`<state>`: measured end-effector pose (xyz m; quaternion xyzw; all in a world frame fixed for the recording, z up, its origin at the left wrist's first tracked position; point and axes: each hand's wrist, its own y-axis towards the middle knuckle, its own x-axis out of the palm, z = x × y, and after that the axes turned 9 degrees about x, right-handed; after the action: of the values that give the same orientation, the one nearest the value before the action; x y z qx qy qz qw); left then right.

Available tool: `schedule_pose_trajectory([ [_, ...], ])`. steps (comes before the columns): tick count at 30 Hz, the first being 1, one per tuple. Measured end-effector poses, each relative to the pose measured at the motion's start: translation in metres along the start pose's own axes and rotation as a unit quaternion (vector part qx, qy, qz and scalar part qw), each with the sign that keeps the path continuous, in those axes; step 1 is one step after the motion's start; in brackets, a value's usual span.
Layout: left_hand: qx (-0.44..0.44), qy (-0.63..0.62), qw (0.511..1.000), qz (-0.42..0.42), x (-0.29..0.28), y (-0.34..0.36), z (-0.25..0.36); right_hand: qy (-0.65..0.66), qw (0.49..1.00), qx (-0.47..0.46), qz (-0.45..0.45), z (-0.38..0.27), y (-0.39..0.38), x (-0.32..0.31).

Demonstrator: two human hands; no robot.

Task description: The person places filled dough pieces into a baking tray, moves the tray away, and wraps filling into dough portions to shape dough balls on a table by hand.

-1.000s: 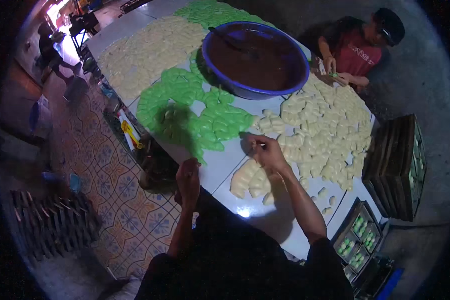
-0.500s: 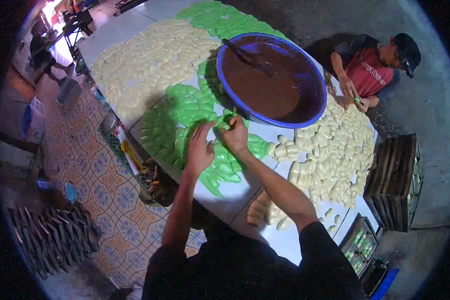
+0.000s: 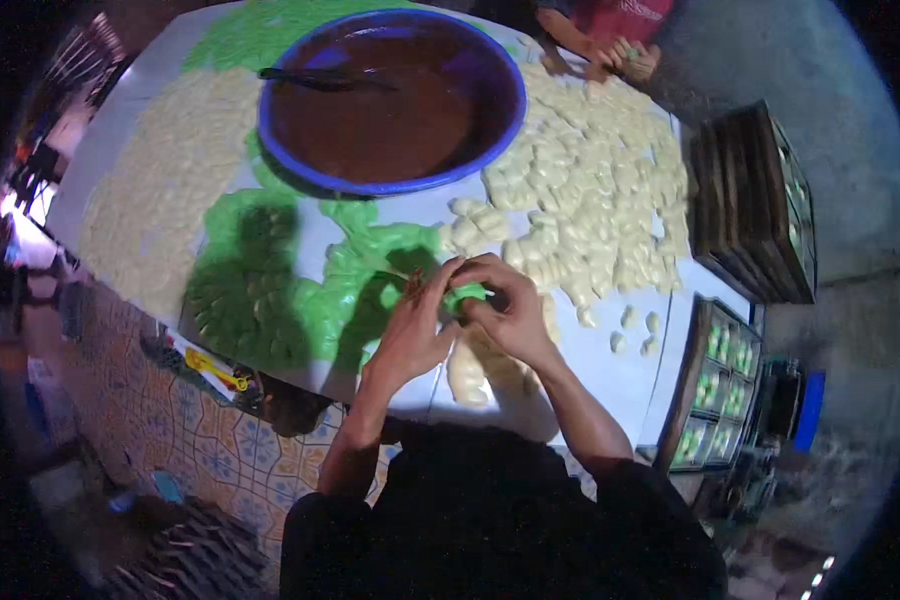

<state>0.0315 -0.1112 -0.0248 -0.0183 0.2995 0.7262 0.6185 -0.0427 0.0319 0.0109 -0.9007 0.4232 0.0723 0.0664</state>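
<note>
White-topped desk point(image 3: 610, 395) crowded with dough point(image 3: 590, 190)

Curled narrow, the left hand point(image 3: 413, 335) and right hand point(image 3: 513, 318) hold a small, soft, bright-green dough piece point(image 3: 465, 295) between them, above plump cream-coloured pieces point(image 3: 470, 372) near the desk's edge. Beyond stands a round, blue-rimmed basin point(image 3: 370, 187).

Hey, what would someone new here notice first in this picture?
Probably the big blue-rimmed basin of brown mixture, far across the white table. Glossy green pieces spread at front left, cream pieces on the right. Near the front edge, the left hand and right hand meet around a bright green piece.
</note>
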Motion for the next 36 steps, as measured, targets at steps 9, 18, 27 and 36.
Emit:
schedule_pose_trajectory([
  [9, 0.043, 0.042, 0.998, 0.002, 0.036, -0.014, 0.032, 0.095, 0.908, -0.14, 0.382, 0.022, -0.2, -0.14],
  [18, 0.037, -0.336, 0.937, -0.086, 0.109, -0.016, 0.162, 0.019, 0.953, 0.163, 0.254, 0.112, -0.247, -0.117],
  [27, 0.074, -0.247, 0.966, 0.023, 0.18, -0.029, 0.126, 0.101, 0.973, 0.085, 0.188, 0.065, -0.184, -0.087],
  [36, -0.116, -0.267, 0.945, 0.148, 0.19, -0.055, 0.108, -0.012, 0.972, -0.005, 0.234, 0.033, -0.18, -0.099],
])
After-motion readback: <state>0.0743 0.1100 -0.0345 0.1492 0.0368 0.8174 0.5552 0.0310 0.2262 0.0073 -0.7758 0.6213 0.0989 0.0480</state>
